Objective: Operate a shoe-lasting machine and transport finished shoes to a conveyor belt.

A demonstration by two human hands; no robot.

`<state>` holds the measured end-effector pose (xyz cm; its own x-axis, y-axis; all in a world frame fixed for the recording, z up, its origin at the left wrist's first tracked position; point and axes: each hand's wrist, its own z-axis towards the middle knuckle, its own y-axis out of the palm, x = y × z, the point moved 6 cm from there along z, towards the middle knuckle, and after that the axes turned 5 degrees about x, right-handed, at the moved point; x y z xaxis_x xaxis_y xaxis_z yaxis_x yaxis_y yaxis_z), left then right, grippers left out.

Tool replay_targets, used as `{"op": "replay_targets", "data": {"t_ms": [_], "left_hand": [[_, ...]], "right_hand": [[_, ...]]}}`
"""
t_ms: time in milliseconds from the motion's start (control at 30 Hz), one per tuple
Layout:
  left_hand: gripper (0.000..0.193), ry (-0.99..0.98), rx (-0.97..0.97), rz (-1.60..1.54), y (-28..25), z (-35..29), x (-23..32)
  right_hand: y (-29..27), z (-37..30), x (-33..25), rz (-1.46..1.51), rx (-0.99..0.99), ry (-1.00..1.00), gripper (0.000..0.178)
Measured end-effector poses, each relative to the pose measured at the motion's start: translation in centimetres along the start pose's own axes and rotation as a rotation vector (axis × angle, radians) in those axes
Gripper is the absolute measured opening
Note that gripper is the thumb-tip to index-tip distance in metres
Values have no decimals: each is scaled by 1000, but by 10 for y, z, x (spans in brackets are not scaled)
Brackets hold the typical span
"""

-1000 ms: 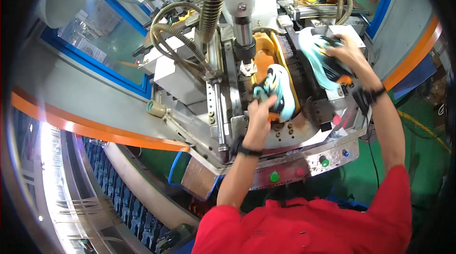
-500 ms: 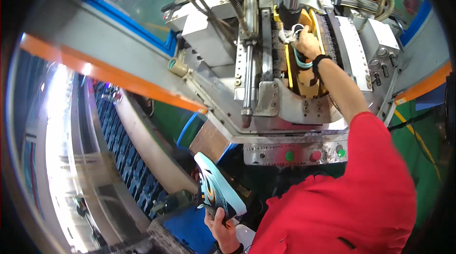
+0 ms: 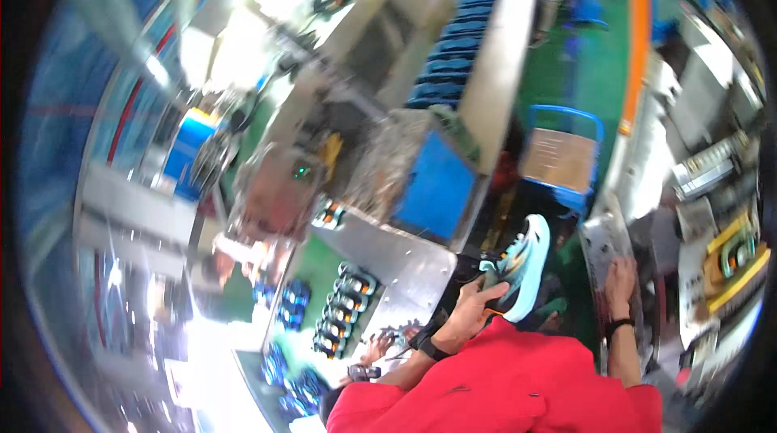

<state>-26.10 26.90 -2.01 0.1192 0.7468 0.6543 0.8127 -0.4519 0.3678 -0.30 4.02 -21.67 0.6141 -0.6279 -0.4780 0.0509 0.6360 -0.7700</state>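
Observation:
In my left hand [image 3: 471,309] is a sneaker [image 3: 528,267] with a pale aqua sole and a dark, patterned upper. My fingers wrap around its heel end, and its toe points up and away from me. To the right, my right hand [image 3: 621,281] rests against the front panel [image 3: 603,243] of the press machine. Its fingers look extended, with nothing visible in them, though the picture is blurred there. Farther right, a second aqua-and-dark shoe [image 3: 738,256] sits between the yellow side pieces [image 3: 740,281] of the machine.
Left of me, another person's hand [image 3: 377,347] is near rows of shoes [image 3: 343,312] beside a metal table [image 3: 413,271]. A blue box [image 3: 437,190] stands by a conveyor [image 3: 457,44]. A blue-framed cart [image 3: 558,159] and an orange rail [image 3: 638,44] lie ahead.
My view has swung left, putting the machine at the right edge. My right hand has left the shoe in the machine and come down to the front panel. My left hand still holds the sneaker.

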Motion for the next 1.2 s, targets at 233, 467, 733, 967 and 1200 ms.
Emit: {"op": "replay_targets", "data": {"t_ms": [233,467,733,967,1200], "left_hand": [[29,109,300,-179,-103,-40,20],[25,207,564,-367,-238,-57,43],[25,438,811,-519,-462,-23,105],[27,472,1123,-518,-669,40,182],[49,342,1401,-251,-847,102,226]], "right_hand": [[8,22,-4,44,-146,164,19],[-60,223,-266,624,108,-242,14],[-11,345,-702,531,91,-989,25],[134,466,-893,1,85,-1408,69],[232,537,-976,-269,159,-1499,68]]}}
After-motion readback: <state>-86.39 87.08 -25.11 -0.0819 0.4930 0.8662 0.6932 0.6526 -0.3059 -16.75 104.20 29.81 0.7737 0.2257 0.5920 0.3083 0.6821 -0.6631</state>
